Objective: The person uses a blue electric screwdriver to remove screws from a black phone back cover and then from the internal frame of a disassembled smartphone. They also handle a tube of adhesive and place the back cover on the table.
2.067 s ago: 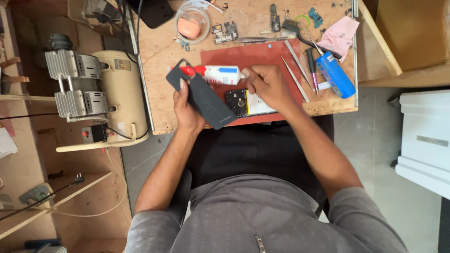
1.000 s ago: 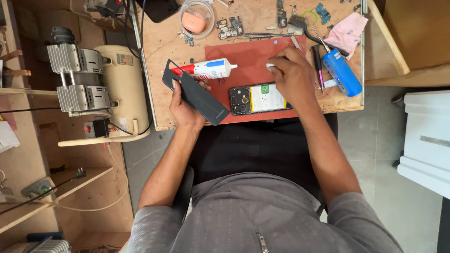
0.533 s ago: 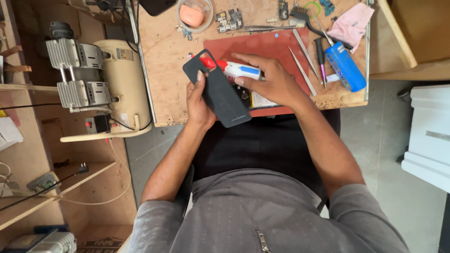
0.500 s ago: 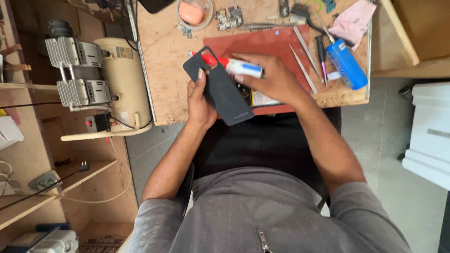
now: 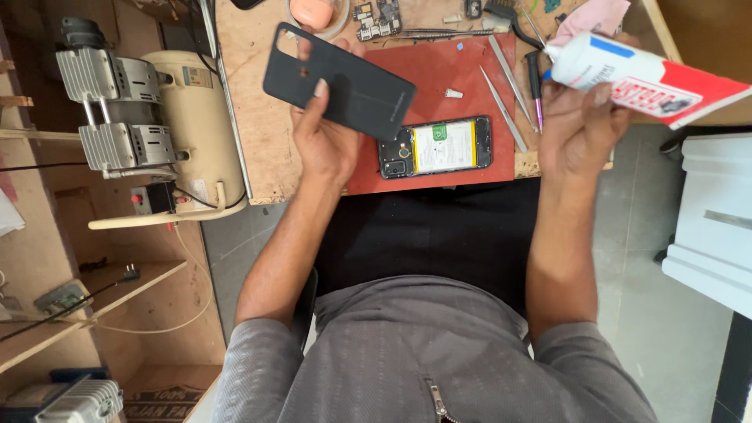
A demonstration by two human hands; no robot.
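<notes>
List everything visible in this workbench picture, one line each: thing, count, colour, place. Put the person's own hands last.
Phone back cover: 1, dark grey, held above bench's left part.
Glue tube: 1, white and red, raised at right.
Opened phone: 1, black with yellow-edged battery, on mat.
Work mat: 1, red, on wooden bench.
Tweezers: 2, silver, mat's right edge.
Air compressor: 1, cream and grey, left of bench.
Circuit boards: several, dark, bench's far edge.
Left hand: grips back cover.
Right hand: grips glue tube.

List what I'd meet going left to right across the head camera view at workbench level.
Air compressor → left hand holding the dark back cover → opened phone → metal tweezers → right hand holding the glue tube.
</notes>
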